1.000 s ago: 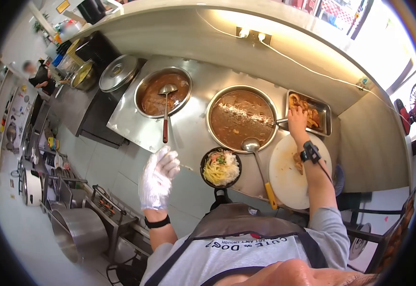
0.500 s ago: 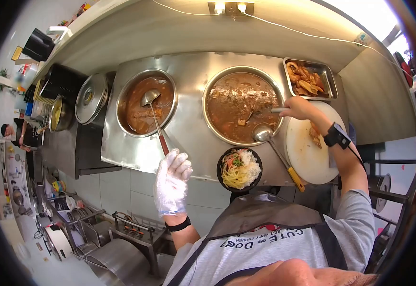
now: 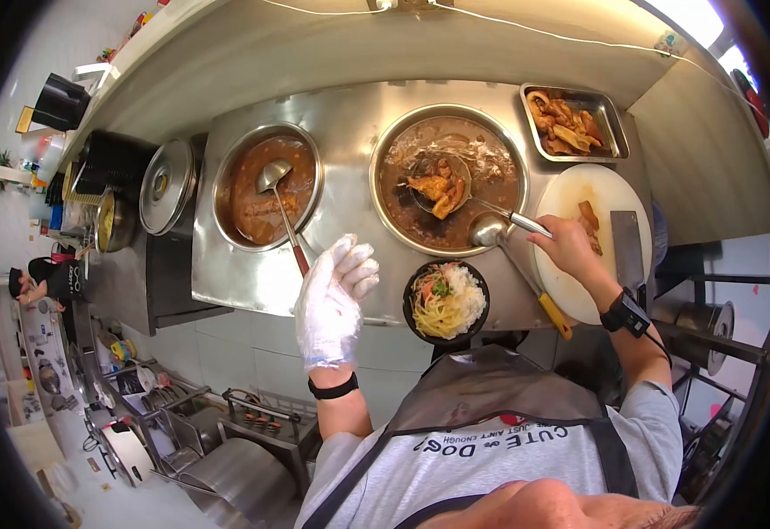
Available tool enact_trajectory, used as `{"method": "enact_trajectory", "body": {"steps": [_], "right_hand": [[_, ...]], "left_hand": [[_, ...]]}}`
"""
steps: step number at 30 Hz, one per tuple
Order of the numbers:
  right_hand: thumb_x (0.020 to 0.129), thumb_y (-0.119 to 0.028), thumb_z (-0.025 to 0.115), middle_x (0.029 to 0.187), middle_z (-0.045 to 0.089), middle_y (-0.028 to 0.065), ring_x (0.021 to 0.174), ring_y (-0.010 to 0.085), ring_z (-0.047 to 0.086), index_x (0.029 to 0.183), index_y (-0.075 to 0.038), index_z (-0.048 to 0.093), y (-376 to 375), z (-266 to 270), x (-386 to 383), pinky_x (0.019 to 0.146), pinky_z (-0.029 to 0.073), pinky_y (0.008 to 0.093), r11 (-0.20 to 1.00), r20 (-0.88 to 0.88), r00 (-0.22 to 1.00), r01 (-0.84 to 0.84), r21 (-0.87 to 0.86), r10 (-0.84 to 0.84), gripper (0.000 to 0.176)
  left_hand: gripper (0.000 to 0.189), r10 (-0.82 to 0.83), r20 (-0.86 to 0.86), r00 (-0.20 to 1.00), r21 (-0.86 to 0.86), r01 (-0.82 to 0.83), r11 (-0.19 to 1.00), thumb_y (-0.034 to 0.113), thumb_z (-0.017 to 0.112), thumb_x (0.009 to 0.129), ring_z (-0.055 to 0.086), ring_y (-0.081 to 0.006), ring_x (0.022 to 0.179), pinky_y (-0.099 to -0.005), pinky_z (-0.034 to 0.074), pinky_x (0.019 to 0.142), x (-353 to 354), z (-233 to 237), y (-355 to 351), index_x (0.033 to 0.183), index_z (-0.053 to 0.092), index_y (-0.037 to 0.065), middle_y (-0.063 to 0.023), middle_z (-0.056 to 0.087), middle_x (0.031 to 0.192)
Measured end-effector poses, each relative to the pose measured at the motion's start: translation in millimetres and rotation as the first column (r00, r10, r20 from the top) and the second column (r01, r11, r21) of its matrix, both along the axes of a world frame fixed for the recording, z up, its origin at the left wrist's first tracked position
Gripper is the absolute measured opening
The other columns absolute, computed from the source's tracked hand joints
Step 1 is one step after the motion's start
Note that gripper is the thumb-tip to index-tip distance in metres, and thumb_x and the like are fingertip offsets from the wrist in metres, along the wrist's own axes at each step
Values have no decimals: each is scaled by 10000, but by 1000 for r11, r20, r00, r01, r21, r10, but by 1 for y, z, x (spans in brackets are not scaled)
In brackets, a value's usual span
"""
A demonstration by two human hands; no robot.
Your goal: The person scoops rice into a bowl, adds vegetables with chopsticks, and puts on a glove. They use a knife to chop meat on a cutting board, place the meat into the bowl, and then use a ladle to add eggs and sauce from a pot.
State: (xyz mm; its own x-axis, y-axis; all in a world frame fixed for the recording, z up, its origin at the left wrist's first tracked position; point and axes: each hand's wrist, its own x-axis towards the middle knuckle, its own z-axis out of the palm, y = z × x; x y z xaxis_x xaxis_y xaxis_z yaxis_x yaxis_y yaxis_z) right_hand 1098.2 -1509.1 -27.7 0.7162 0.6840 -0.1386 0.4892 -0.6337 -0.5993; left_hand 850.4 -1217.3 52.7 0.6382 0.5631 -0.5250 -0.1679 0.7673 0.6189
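My right hand (image 3: 570,248) is closed around the metal handle of a skimmer (image 3: 526,224). Chunks of browned meat (image 3: 440,189) rest in its bowl, over the right pot (image 3: 520,159) of brown stew. A steel ladle (image 3: 491,231) with a yellow grip leans in that same pot. My left hand (image 3: 332,300), in a clear plastic glove, is raised in front of the counter with loosely curled fingers and holds nothing. Near its fingertips is the red-brown handle of another ladle (image 3: 284,212), which lies in the left pot (image 3: 317,176). Between my hands stands a black bowl (image 3: 407,316) of rice and shredded vegetables.
A round white cutting board (image 3: 570,295) at the right bears a cleaver (image 3: 625,251) and meat pieces (image 3: 589,220). Behind it sits a steel tray (image 3: 618,145) of cooked meat. At the left are a pot lid (image 3: 167,187) and, farther off, another person (image 3: 45,282).
My right hand has drawn back towards me, lifting the skimmer, now loaded with meat, out of the stew. The cleaver on the board has come into sight. My left hand is slightly shifted.
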Motion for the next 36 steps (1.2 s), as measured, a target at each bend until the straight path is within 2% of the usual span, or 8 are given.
{"method": "enact_trajectory", "body": {"steps": [7,12,14,21,23,28,31,36], "right_hand": [[840,-250,709,747,649,197,699,357,636,940,-32,684,-4,27,-23,640,491,420,992,-113,986,118,-43,-122,241],[823,-230,717,755,652,163,719,352,646,923,-41,658,-6,16,-39,642,494,435,996,135,987,88,-12,-85,222],[818,-229,720,765,653,158,723,353,645,936,-47,646,-4,5,-44,647,496,440,997,230,970,81,3,-79,229],[778,-219,739,760,643,120,705,311,638,913,-61,607,11,-1,-53,631,498,408,992,404,906,116,50,-126,246],[775,-213,741,778,644,117,721,314,636,940,-60,609,15,-4,-51,634,495,414,994,438,893,103,23,-102,261],[760,-221,744,798,634,98,729,304,626,945,-67,594,15,-15,-46,633,492,413,995,529,846,96,-29,-66,283],[783,-247,734,807,648,115,741,309,635,954,-69,613,10,-18,-42,652,494,423,988,486,863,154,16,-142,275],[831,-308,706,821,682,164,791,347,656,1004,-64,688,-3,-5,-36,712,504,434,945,53,946,322,-52,-320,300]], "left_hand": [[456,-56,50,997,253,42,966,251,490,1000,645,-265,937,-354,536,831,28,15,-2,1319,481,-74,-216,625,1155],[469,84,143,986,344,-129,930,255,498,996,620,-260,1010,-337,514,876,59,1,7,1354,461,-45,-201,585,1234],[451,168,22,986,436,-160,886,256,537,978,608,-251,1047,-329,490,913,77,-16,12,1341,490,-9,-181,584,1239],[400,-80,-151,985,326,126,937,175,636,921,627,-204,754,-306,525,673,137,-101,11,1269,542,2,-98,630,1035],[364,-64,-149,987,248,100,964,99,663,894,529,-90,625,-204,404,516,150,-106,5,1237,569,21,-14,585,836],[264,-121,-200,972,258,172,951,112,657,896,551,-143,616,-251,449,528,164,-118,4,1139,586,36,-37,600,892],[243,-137,-239,961,273,202,940,108,650,899,546,-139,613,-241,444,528,168,-120,4,1126,590,43,-26,593,870],[304,-179,-232,956,290,243,926,130,648,901,554,-138,646,-249,445,550,170,-130,4,1185,592,41,-43,613,916]]}}
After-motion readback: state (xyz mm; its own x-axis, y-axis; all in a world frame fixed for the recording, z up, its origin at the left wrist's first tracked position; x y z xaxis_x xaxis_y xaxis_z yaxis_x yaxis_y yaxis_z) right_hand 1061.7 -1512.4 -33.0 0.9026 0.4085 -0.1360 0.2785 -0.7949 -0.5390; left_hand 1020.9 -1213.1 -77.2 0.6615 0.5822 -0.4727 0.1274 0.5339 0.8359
